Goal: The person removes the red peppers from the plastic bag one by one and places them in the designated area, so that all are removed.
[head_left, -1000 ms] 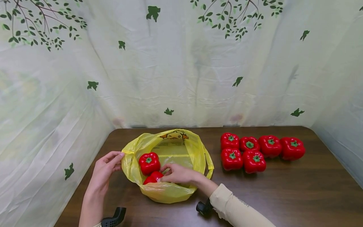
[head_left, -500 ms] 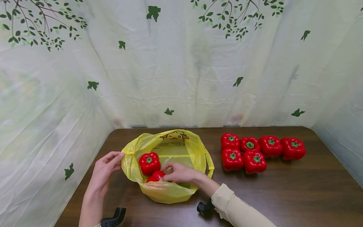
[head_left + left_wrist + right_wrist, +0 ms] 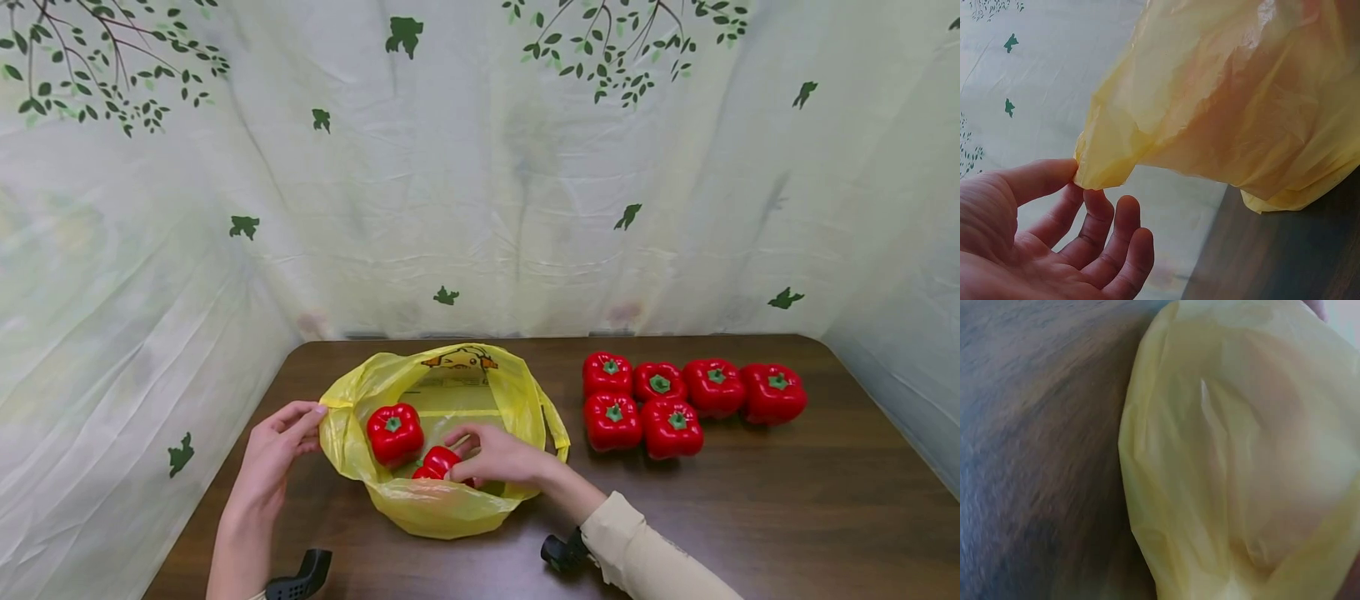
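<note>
Across a dark brown wooden table (image 3: 847, 475), a yellow plastic bag (image 3: 435, 512) is set left of centre, its mouth spread wide and turned upward. By the table's straight far edge, a pale leaf-printed curtain (image 3: 525, 208) is hung; the far corners are rounded, and the left edge is slanted down past the left forearm. Between the bag and six red bell peppers (image 3: 672, 427) on the right, a strip of wood is left open, and wider room is given in front of those peppers and toward the right edge. They are grouped as four behind and two before, with green stems turned up. The bag's left rim is pinched between thumb and forefinger of the left hand (image 3: 276, 450), the other fingers being loosely curled and apart from the plastic. Over the near rim, the right hand (image 3: 498, 457) is reached into the bag, where a glossy tilted pepper (image 3: 441, 458) is gripped by thumb and fingers; a bit of its green stem is shown at its left, and its lower part is hidden by the rim. Just left of it, inside the bag, an upright pepper (image 3: 395, 433) is placed, its lobed top and green stem fully seen. On the bag's thin, crinkled far wall, a cartoon face (image 3: 461, 358) is printed. From the right wrist, mostly blurred yellow plastic is seen.
</note>
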Demonstrator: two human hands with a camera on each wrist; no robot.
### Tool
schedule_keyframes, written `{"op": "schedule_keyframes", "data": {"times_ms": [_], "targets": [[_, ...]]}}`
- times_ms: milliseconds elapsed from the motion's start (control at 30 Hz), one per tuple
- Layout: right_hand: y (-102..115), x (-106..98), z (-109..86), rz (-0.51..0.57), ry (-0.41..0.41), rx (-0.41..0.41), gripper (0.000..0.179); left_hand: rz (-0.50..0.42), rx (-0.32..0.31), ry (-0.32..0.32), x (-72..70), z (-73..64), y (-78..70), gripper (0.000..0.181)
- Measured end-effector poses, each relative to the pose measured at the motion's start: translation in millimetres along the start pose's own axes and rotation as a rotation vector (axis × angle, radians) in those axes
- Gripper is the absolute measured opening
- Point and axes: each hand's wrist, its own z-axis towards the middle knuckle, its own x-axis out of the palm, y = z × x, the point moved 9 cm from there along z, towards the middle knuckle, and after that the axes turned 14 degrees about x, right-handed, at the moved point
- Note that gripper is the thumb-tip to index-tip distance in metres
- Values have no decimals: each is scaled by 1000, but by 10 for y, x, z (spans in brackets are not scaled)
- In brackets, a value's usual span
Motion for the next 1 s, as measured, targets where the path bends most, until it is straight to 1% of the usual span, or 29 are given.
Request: {"op": "schedule_keyframes", "data": {"times_ms": [233, 467, 533, 633, 800, 900, 1000], "targets": [[77, -171, -117, -30, -96, -53, 48, 16, -9, 5, -2, 3, 8, 20], [112, -319, -249, -46, -187, -89, 63, 24, -13, 5, -5, -1, 3, 21], [113, -345, -283, -48, -209, -102, 65, 29, -15, 5, -9, -1, 3, 21], [114, -379, -331, -50, -241, -125, 65, 36, -18, 5, -14, -1, 6, 21], [114, -417, -418, -40, -280, -143, 60, 41, -18, 3, -14, 0, 11, 22], [129, -424, -484, -31, -287, -161, 56, 38, -15, 1, -12, 1, 11, 22], [169, -427, -560, -16, -281, -203, 53, 32, -13, -1, -11, 1, 11, 22]]}}
